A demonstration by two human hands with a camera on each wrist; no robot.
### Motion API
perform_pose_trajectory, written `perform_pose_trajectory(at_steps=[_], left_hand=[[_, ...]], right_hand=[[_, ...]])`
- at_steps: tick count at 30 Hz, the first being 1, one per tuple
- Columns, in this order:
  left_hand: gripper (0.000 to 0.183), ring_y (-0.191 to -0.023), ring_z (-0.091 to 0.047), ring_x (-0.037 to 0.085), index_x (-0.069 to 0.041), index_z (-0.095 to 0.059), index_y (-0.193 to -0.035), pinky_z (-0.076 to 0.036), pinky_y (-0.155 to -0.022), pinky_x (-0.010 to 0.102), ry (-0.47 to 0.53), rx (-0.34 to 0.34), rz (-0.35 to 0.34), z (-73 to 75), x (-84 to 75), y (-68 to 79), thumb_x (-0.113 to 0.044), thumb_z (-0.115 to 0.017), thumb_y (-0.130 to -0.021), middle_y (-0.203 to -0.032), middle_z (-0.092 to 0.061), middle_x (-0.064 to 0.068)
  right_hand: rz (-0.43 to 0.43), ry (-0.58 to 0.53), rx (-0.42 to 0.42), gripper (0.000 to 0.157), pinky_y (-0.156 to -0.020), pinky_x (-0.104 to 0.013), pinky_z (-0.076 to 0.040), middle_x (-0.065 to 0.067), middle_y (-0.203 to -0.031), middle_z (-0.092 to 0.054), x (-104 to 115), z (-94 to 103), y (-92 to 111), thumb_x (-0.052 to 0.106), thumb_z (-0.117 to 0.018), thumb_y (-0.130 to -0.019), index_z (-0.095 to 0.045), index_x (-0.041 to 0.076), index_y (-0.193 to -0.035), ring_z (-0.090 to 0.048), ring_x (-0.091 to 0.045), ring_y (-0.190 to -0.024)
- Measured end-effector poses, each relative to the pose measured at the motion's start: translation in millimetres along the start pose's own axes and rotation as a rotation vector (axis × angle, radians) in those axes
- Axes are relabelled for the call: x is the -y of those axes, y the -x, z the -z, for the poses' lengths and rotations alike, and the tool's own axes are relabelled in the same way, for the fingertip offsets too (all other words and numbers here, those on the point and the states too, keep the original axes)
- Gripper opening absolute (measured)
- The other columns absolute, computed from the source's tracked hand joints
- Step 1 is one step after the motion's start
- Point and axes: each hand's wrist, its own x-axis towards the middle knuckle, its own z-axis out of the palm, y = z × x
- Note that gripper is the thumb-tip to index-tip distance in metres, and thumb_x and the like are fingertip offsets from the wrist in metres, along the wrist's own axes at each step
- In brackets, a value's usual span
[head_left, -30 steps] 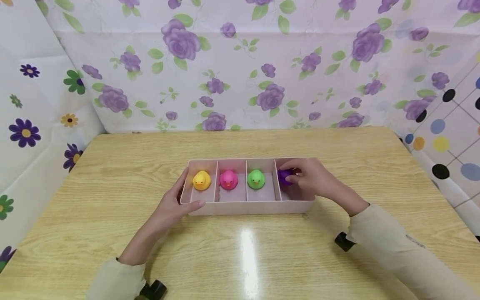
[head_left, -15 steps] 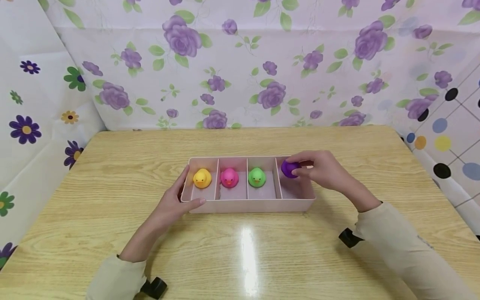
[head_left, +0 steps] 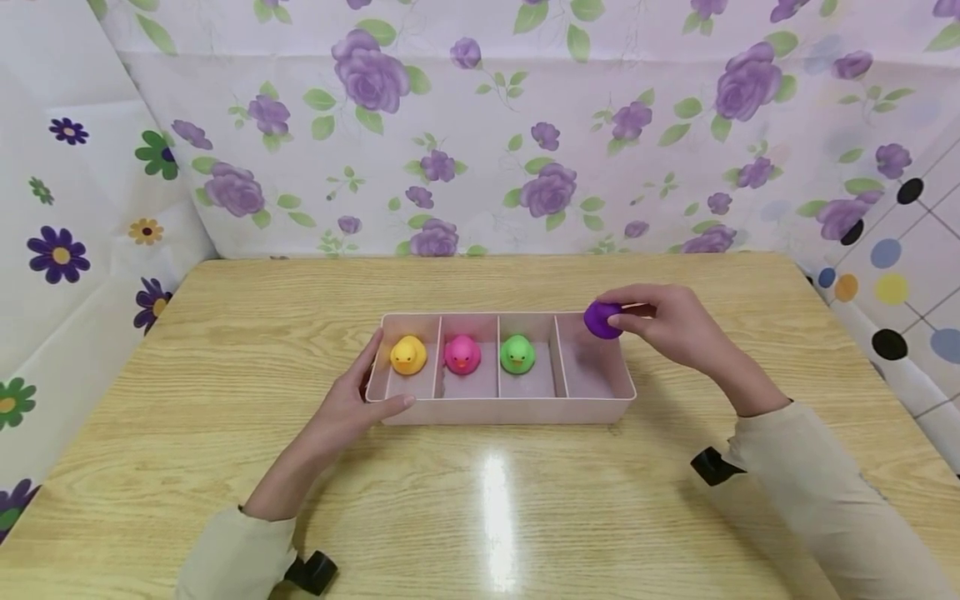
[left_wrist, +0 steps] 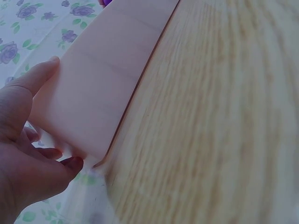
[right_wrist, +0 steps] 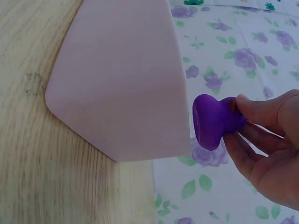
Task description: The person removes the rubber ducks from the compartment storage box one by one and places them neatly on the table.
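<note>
While our right hand [head_left: 667,325] pinches the purple duck [head_left: 602,320], our left hand [head_left: 351,406] grips the left end of the pink box [head_left: 510,411]. Our right thumb and fingertips are clamped on the duck's head, and its broad base faces down. We hold it in the air at the box's back right corner, just above the rim; the right wrist view shows a narrow gap between the two. Whether it is directly over the rightmost compartment [head_left: 596,377] or slightly behind the rim, we cannot tell.

Our left thumb lies along the front wall, apart from the other fingers, which bend at the end wall, so the corner sits between them.

Three more ducks sit inside the box, one to a compartment, facing us: from the left, the yellow duck [head_left: 408,356], the pink duck [head_left: 462,356] and the green duck [head_left: 517,356].

We have the box standing on a wood-grain table [head_left: 375,508], with a purple-flowered cloth [head_left: 480,142] hanging behind. Our beige sleeves [head_left: 832,492] reach in from the near side, a black device [head_left: 712,467] at each wrist.
</note>
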Motion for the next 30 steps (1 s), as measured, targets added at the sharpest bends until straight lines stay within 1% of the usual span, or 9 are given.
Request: perform_pose_trajectory(at_steps=[5, 9, 13, 16, 19, 25, 30], left_hand=[[0.099, -0.138, -0.025, 0.035, -0.025, -0.005, -0.157, -0.029, -0.107, 0.05, 0.005, 0.002, 0.005, 0.1, 0.2, -0.2, -0.017, -0.074, -0.086, -0.16, -0.009, 0.01], [0.099, -0.139, -0.024, 0.035, -0.025, -0.005, -0.157, -0.029, -0.107, 0.05, 0.001, 0.001, 0.01, 0.5, 0.4, 0.5, -0.017, -0.074, -0.087, -0.16, -0.008, 0.01], [0.099, -0.137, -0.028, 0.036, -0.025, -0.005, -0.157, -0.03, -0.106, 0.05, 0.004, 0.003, 0.006, 0.6, 0.2, 0.3, -0.017, -0.074, -0.087, -0.16, -0.01, 0.012], [0.099, -0.137, -0.027, 0.036, -0.026, -0.004, -0.157, -0.03, -0.107, 0.05, 0.004, 0.006, 0.003, 0.6, 0.3, -0.1, -0.016, -0.074, -0.087, -0.16, -0.009, 0.011], [0.099, -0.139, -0.024, 0.035, -0.025, -0.004, -0.157, -0.029, -0.107, 0.05, 0.002, 0.006, 0.0, 0.8, 0.4, -0.1, -0.016, -0.074, -0.087, -0.16, -0.008, 0.01], [0.099, -0.139, -0.024, 0.036, -0.023, -0.004, -0.157, -0.028, -0.108, 0.05, -0.006, 0.006, -0.005, 0.8, 0.1, -0.3, -0.015, -0.073, -0.087, -0.16, -0.008, 0.011], [0.099, -0.139, -0.024, 0.036, -0.024, -0.004, -0.157, -0.028, -0.108, 0.051, -0.021, 0.005, -0.003, 0.7, -0.2, -0.2, -0.017, -0.073, -0.087, -0.16, -0.009, 0.012]], right_hand=[[-0.033, 0.023, -0.011, 0.029, -0.077, -0.037, -0.055, -0.019, -0.114, -0.066, -6.3, 6.7, 0.5, 0.004, -0.066, -0.091, -0.069, 0.002, -0.12, -0.067, -0.029, -0.094], [-0.057, 0.036, -0.014, 0.029, -0.077, -0.037, -0.055, -0.021, -0.116, -0.065, -10.5, 12.1, 1.0, 0.006, -0.065, -0.093, -0.067, 0.001, -0.122, -0.066, -0.031, -0.096], [-0.081, 0.035, -0.018, 0.03, -0.078, -0.038, -0.054, -0.022, -0.119, -0.064, -14.9, 17.6, 2.5, 0.007, -0.062, -0.094, -0.065, 0.0, -0.124, -0.066, -0.033, -0.097], [-0.096, 0.04, -0.019, 0.031, -0.079, -0.04, -0.054, -0.024, -0.121, -0.062, -19.0, 20.4, 2.9, 0.008, -0.061, -0.095, -0.064, 0.0, -0.125, -0.065, -0.035, -0.099], [-0.1, 0.045, -0.023, 0.032, -0.079, -0.041, -0.054, -0.024, -0.122, -0.061, -23.7, 21.6, 2.9, 0.008, -0.06, -0.096, -0.063, -0.001, -0.126, -0.064, -0.037, -0.101], [-0.11, 0.056, -0.03, 0.031, -0.079, -0.04, -0.054, -0.025, -0.122, -0.061, -34.3, 21.2, 3.2, 0.006, -0.06, -0.095, -0.063, -0.001, -0.126, -0.064, -0.037, -0.101], [-0.168, 0.027, 0.004, 0.033, -0.078, -0.034, -0.054, -0.024, -0.124, -0.06, -43.8, 17.8, 3.2, 0.008, -0.061, -0.096, -0.063, 0.0, -0.127, -0.063, -0.036, -0.103]])
